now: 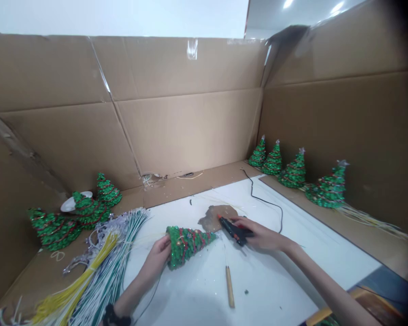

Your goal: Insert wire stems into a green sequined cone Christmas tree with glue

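My left hand (160, 253) grips a small green tinsel Christmas tree (187, 245) by its base. The tree lies on its side in the air over the white board, its tip pointing right. Red garland and small ornaments wind around it. My right hand (255, 233) is closed round a black glue gun (234, 232), whose orange-red nozzle points up and left over a brown, irregular pad (215, 217). The tree's tip is close to the gun but apart from it. Below them an awl-like tool with a wooden handle (230, 287) rests on the board.
Finished-looking trees with silver stars (325, 188) line the right side. Several starless trees (91, 209) stand at left beside a white dish (68, 204). Bundles of yellow wires (78, 283) and green-white wires (117, 267) lie at left. A black cord (268, 202) crosses the white board (326, 244); cardboard walls (190, 127) surround it.
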Demonstrator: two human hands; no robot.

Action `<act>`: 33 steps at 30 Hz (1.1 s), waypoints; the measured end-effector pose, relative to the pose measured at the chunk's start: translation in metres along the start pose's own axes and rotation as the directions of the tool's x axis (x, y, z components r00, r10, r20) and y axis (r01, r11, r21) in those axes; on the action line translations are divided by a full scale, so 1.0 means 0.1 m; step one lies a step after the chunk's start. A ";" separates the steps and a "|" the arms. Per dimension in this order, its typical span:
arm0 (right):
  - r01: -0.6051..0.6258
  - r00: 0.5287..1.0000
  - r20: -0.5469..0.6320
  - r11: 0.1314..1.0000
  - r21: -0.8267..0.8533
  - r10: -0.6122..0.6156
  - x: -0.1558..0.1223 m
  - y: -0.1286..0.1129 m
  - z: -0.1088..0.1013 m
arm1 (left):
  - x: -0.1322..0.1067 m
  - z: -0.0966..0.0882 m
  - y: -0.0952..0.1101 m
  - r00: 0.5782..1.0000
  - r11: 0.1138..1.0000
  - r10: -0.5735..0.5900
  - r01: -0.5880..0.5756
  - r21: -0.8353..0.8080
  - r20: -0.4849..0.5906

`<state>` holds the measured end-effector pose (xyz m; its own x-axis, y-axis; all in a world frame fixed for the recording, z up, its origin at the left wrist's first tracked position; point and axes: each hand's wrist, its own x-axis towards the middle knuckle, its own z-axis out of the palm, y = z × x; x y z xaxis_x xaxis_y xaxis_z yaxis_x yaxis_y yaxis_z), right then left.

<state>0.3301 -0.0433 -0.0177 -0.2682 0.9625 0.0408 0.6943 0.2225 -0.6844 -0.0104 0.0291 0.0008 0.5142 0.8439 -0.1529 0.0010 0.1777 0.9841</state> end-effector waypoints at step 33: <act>-0.438 0.777 -0.372 0.861 0.258 0.507 0.69 0.15 0.07 | 0.12 0.20 -0.21 0.988 0.987 -0.153 0.153 -0.046 -0.004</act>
<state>0.3168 0.0252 -0.0303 0.3923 0.9188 -0.0441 0.5432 -0.2701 -0.7950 0.0125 0.0255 -0.0203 0.5044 0.8088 -0.3024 0.0404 0.3278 0.9439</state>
